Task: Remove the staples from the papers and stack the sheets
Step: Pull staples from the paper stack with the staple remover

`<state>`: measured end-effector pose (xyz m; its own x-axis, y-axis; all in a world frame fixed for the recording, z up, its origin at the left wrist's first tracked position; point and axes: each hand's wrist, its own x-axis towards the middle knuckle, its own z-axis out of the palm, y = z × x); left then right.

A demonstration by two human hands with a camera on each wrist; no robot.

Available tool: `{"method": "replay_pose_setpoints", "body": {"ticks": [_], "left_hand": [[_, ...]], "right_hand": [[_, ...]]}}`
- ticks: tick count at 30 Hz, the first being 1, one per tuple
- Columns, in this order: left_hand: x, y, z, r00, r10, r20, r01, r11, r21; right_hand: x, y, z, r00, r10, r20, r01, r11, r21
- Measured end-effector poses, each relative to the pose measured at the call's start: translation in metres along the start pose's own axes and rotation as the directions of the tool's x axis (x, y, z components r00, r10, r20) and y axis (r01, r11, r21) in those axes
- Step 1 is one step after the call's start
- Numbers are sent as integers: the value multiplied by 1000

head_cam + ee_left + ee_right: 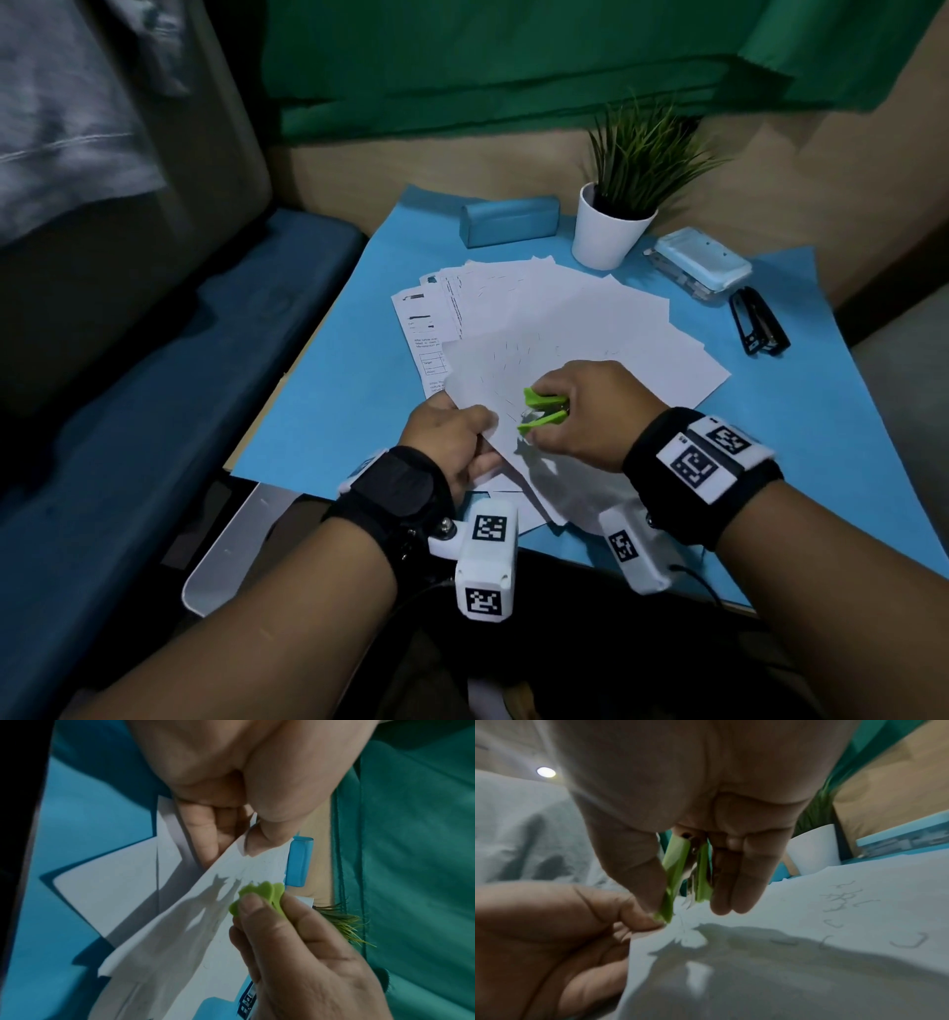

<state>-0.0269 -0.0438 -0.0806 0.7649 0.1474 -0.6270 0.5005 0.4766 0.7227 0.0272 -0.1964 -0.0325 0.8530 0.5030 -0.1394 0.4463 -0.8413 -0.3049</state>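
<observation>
I judge myself well into the job, though not finished. A scatter of pulled staples (908, 942) lies loose on the top sheet (606, 329), on the potted plant (613, 226) side of my right hand (590, 411), and many sheets are fanned out rather than stacked, so squaring the stack is still to do. My right hand's grip is curled round the green staple remover (544, 411), thumb on one wing, fingers on the other, its metal claws down at the near corner of the papers. Whether they have a staple I cannot tell (that view is blurred). My left hand (452, 437) pinches that same corner, thumb above, fingers below, lifting it off the blue worktop (328, 411). The sheets look thin, white and limp.
</observation>
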Motion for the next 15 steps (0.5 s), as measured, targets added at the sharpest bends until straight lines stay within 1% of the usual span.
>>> {"method": "replay_pose_setpoints", "body": {"ticks": [6, 10, 15], "left_hand": [[-3, -2, 2, 999, 53, 11, -54, 998, 21], [-2, -7, 2, 996, 90, -18, -88, 995, 54], [-1, -9, 2, 992, 124, -25, -121, 989, 82]], "right_hand": [[6, -8, 9, 999, 3, 51, 1, 997, -78], [8, -10, 10, 998, 46, 31, -44, 997, -57], [11, -12, 8, 996, 74, 46, -71, 995, -68]]}}
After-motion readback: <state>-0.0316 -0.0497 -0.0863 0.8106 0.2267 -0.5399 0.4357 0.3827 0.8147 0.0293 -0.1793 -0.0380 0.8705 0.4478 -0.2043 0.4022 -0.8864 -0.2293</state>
